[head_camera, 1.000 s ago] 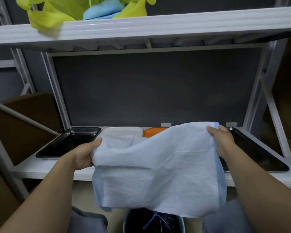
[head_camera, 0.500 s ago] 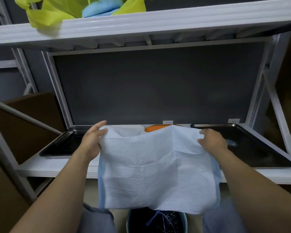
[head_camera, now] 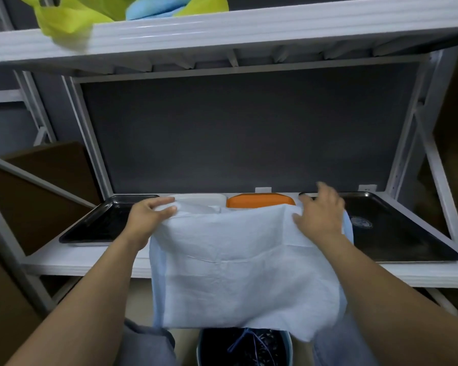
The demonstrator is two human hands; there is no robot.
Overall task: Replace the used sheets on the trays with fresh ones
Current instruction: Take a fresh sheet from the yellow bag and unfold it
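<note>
**Pale sheet held over the shelf edge, 4 trays behind it**

Nearest the camera, at the bottom of the view, a dark bin point(head_camera: 245, 348) stands on the floor with thin blue strands inside it. Directly above it hangs the lower edge of a pale blue-white sheet point(head_camera: 238, 273), creased and draping down past the front of the white shelf point(head_camera: 85, 265).

2 bare forearms reach in from the lower corners. The left hand point(head_camera: 150, 216) pinches the sheet's upper left corner between thumb and fingers. The right hand point(head_camera: 320, 215) lies on the upper right part of the sheet with its fingers spread and partly lifted; whether it actually grips the fabric I cannot tell.

On the shelf, beyond the hands, 4 trays sit in a row: a black tray point(head_camera: 101, 223) at the left, a white tray point(head_camera: 198, 200) and an orange tray point(head_camera: 259, 201) in the middle, both half hidden by the sheet's top edge, and a larger black tray point(head_camera: 397, 233) at the right with a small round mark on its floor.

Behind them stands a dark back panel. On the upper shelf point(head_camera: 249, 27), a yellow-green bag point(head_camera: 72, 19) holds something blue.
</note>
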